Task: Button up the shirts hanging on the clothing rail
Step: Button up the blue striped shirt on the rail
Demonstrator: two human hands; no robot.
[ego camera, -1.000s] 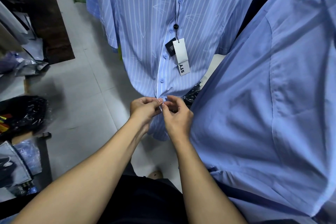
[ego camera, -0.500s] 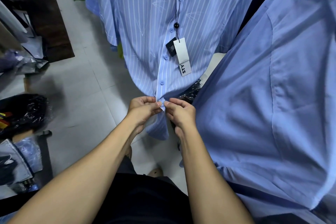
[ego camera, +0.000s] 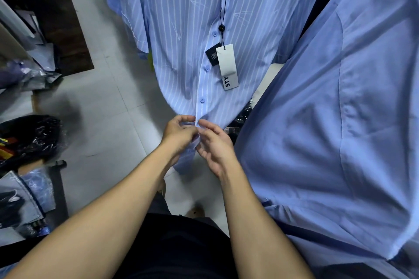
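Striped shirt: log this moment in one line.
striped shirt: visible buttons fastened | left hand: pinches bottom placket | right hand: fingers at placket, grip unclear

White hang tag point(ego camera: 227, 68), hung on a black cord down the button placket of the striped shirt point(ego camera: 181, 29), above and just right of the fingers point(ego camera: 209, 126): reads "STY" in dark capitals, set sideways near its lower end. Black tag point(ego camera: 212, 53) behind it: print too small to read.

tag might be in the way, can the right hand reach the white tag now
Probably yes: the white tag hangs uncovered on the striped shirt front, just above the right hand, with nothing between them.
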